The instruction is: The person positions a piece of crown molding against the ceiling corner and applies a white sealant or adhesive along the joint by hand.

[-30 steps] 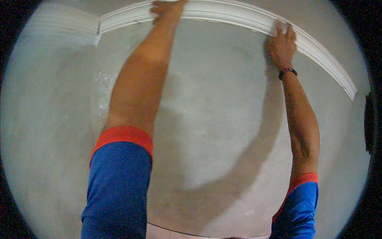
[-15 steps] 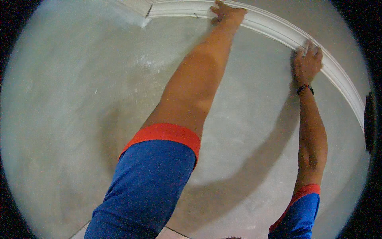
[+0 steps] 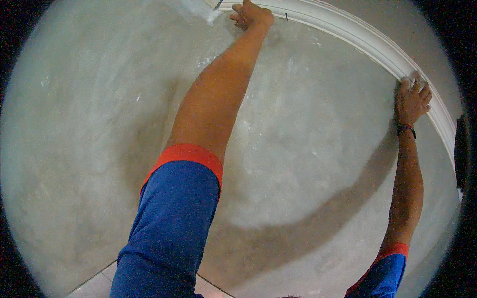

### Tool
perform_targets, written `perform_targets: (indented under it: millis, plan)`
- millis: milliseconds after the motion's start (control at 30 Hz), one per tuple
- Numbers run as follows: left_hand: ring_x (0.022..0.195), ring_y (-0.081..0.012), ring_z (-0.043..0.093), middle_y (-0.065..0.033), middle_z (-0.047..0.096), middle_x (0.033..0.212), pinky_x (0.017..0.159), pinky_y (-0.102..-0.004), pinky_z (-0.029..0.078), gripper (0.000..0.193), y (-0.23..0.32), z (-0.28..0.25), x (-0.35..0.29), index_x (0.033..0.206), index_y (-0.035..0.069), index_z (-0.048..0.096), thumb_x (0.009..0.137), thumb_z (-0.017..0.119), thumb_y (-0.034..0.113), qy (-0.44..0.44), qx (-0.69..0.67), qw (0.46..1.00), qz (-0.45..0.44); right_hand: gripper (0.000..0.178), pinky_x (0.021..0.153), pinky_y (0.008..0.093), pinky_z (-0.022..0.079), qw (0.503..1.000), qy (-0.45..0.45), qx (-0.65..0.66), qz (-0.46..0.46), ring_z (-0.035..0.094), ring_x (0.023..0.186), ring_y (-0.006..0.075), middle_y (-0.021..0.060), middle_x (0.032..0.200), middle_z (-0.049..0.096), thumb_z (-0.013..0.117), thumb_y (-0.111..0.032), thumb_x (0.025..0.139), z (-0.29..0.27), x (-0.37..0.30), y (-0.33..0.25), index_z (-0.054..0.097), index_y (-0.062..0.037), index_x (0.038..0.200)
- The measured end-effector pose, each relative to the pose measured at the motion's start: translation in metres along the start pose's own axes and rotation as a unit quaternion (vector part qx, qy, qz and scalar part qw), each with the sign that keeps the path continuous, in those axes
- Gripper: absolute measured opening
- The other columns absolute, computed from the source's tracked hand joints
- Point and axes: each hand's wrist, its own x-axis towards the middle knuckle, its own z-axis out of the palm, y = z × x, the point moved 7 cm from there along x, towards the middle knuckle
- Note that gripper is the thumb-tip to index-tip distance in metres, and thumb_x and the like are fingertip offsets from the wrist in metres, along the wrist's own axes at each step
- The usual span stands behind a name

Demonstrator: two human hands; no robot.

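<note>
A long white moulding (image 3: pixel 348 35) with stepped grooves runs along the top of the grey wall, bending with the lens. My left hand (image 3: pixel 252 16) is against its lower edge near the left end, close to the corner; its fingers are bent but apart, and the upper fingertips are partly cut off by the frame. Farther right, my right hand (image 3: pixel 414 102) lies with spread fingers on the moulding's lower part, its palm toward the wall. A thin dark nail (image 3: pixel 286 16) sticks out at the moulding's lower edge, just right of my left hand.
The grey plastered wall (image 3: pixel 298 149) fills most of the view, with white smears and spots. Pale floor tiles (image 3: pixel 94 285) show at the bottom. A dark object (image 3: pixel 461 154) stands at the far right rim. Another surface meets the moulding at the upper left corner.
My left hand has slid left along the moulding, past the nail, toward the corner. The view has shifted left; my right hand stays on the moulding, spread as before.
</note>
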Motion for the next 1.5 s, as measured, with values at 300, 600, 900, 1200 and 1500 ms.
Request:
perform_targets:
  millis: [300, 600, 900, 1200, 1500]
  plan:
    - [0.135, -0.0475, 0.028, -0.0087, 0.023, 0.155, 0.11, -0.0557, 0.031, 0.075, -0.003, -0.018, 0.044, 0.152, 0.017, 0.026, 0.084, 0.058, 0.017, -0.046, 0.085, 0.993, 0.071, 0.058, 0.105, 0.0641, 0.026, 0.999, -0.023, 0.033, 0.009, 0.028, 0.141, 0.0332, 0.0174, 0.15, 0.035, 0.041, -0.053, 0.098, -0.045, -0.003, -0.033, 0.041, -0.0204, 0.146]
    - [0.137, -0.0465, 0.028, -0.0083, 0.019, 0.157, 0.11, -0.0592, 0.03, 0.076, 0.005, -0.016, 0.052, 0.153, 0.018, 0.023, 0.085, 0.056, 0.016, -0.043, 0.111, 0.988, 0.099, 0.059, 0.107, 0.0633, 0.024, 0.998, -0.007, 0.066, 0.022, 0.029, 0.141, 0.034, 0.0192, 0.15, 0.033, 0.041, -0.053, 0.097, -0.049, -0.002, -0.035, 0.039, -0.0216, 0.147]
    - [0.137, -0.046, 0.028, -0.007, 0.013, 0.16, 0.109, -0.0611, 0.03, 0.082, -0.003, 0.005, 0.06, 0.155, 0.018, 0.016, 0.083, 0.056, 0.017, -0.068, 0.111, 0.987, 0.09, 0.059, 0.105, 0.0631, 0.027, 0.999, -0.03, 0.039, 0.015, 0.031, 0.139, 0.0355, 0.0209, 0.147, 0.036, 0.043, -0.052, 0.097, -0.049, -0.003, -0.034, 0.042, -0.0179, 0.145]
    - [0.136, -0.044, 0.031, -0.008, 0.015, 0.161, 0.109, -0.0615, 0.029, 0.081, -0.006, -0.005, 0.072, 0.154, 0.013, 0.017, 0.083, 0.056, 0.019, -0.029, 0.105, 0.981, 0.159, 0.058, 0.103, 0.0663, 0.028, 0.998, 0.002, 0.066, 0.022, 0.032, 0.138, 0.0355, 0.0202, 0.143, 0.042, 0.045, -0.051, 0.096, -0.048, -0.001, -0.048, 0.043, -0.0175, 0.144]
    - [0.138, -0.0508, 0.024, -0.0131, 0.009, 0.161, 0.113, -0.0618, 0.022, 0.078, 0.0, -0.012, 0.073, 0.153, 0.01, 0.017, 0.085, 0.054, 0.02, -0.066, 0.122, 0.98, 0.14, 0.061, 0.102, 0.0665, 0.029, 0.997, -0.018, 0.068, 0.03, 0.033, 0.137, 0.0346, 0.0199, 0.144, 0.041, 0.045, -0.052, 0.095, -0.037, -0.001, -0.044, 0.041, -0.0171, 0.145]
